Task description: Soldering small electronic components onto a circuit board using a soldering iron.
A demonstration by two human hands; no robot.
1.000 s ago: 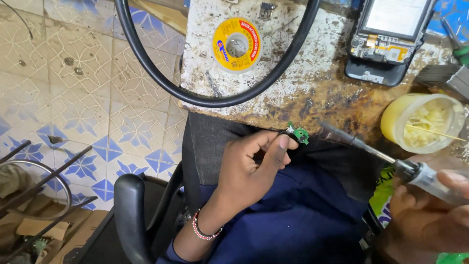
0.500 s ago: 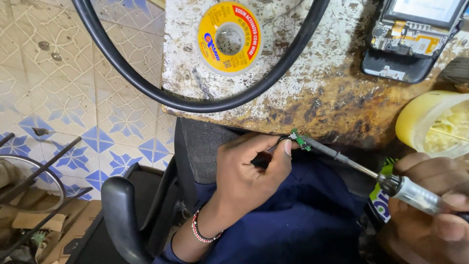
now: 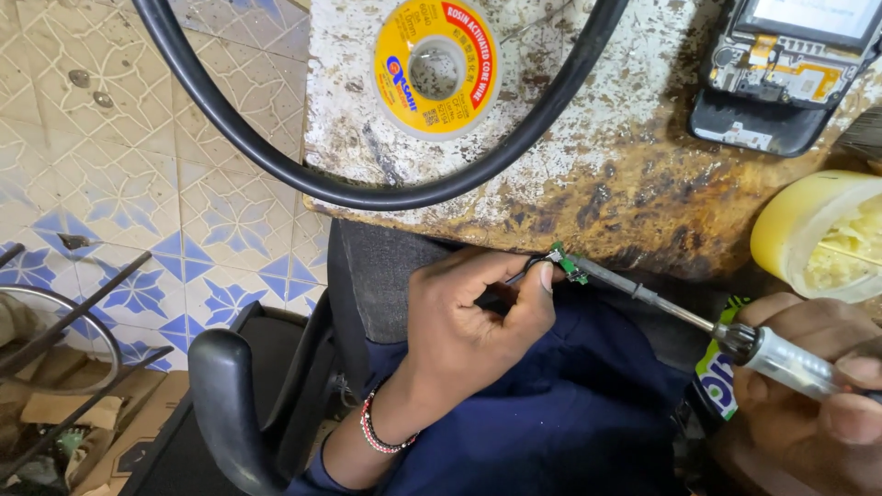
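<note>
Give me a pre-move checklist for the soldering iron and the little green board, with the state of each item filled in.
1. Small green board pinched in left hand fingertips: ok.
2. Soldering iron gripped by right hand: ok.
3. Iron tip meets the board: ok, looks in contact.
4. Fingertips apart from the tip: not ok, very close.
5. Solder spool at hand on the worn bench: ok.
6. Iron hot: cannot tell.

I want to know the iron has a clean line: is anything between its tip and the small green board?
Nothing visible. The iron, held in the right hand, has its tip right at the green board pinched in the left hand, below the table's edge.
</note>
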